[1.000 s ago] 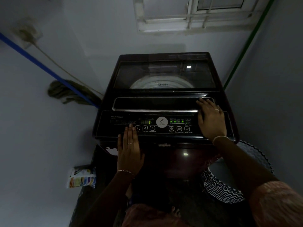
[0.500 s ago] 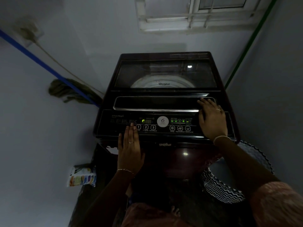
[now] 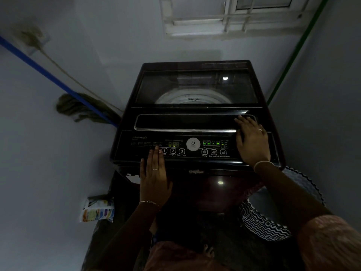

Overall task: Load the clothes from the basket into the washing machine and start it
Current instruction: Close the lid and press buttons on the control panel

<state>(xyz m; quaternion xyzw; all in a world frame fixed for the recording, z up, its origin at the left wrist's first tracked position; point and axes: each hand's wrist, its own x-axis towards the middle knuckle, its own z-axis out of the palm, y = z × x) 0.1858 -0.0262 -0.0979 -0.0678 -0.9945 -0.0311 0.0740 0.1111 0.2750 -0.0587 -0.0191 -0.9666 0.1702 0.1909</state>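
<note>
Whirlpool washing machine (image 3: 196,86), WhiteMagic panel (image 3: 195,148)

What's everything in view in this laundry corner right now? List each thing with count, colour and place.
Top-loading washing machine: one, dark maroon-black, centre against the back wall, glass lid down.
Control panel: one, black with green lights lit, along the machine's front edge.
Round laundry basket: one, black-and-white zigzag, on the floor at the machine's right.
Long-handled mop: one, blue handle, drab head, leaning in the left corner.
Printed packet: one, multicoloured, low at the machine's left.
Barred window: one, white frame, above the machine.
Thin pipe: one, green, running down the right wall.
Left hand: one, fingers straight, tips at the panel by button 1.
Right hand: one, lying flat over the panel's right end.
</note>
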